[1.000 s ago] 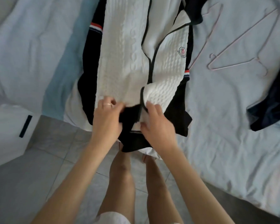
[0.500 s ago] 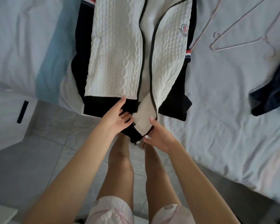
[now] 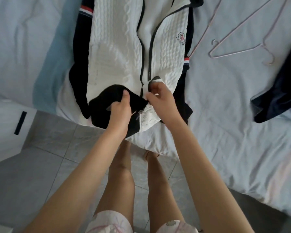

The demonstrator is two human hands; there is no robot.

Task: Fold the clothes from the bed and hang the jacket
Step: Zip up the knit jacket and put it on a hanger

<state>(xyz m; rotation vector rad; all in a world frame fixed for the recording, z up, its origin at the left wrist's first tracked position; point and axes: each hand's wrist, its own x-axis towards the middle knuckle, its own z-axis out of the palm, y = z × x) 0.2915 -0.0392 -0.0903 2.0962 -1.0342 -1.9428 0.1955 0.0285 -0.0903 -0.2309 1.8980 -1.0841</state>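
At the bed's (image 3: 225, 125) near edge, the white cable-knit jacket (image 3: 117, 52) lies front up, zip open, hem toward me. My left hand (image 3: 120, 113) grips the jacket's black hem band, fingers curled round it. My right hand (image 3: 159, 101) pinches the jacket's white front panel beside the zip's lower end. Right of the jacket lie thin wire hangers (image 3: 237, 51) and a dark garment (image 3: 284, 88).

The jacket (image 3: 117, 52) is covering the middle of the bed (image 3: 23, 47) at its near edge, blocking a flat path there. Bare sheet (image 3: 225, 148) is lying open to its right. Farther back, wire hangers (image 3: 239, 51) are sprawling, and a dark garment (image 3: 279, 95) is bunching at the far right. A white cabinet (image 3: 1, 132) is crowding the left corner.
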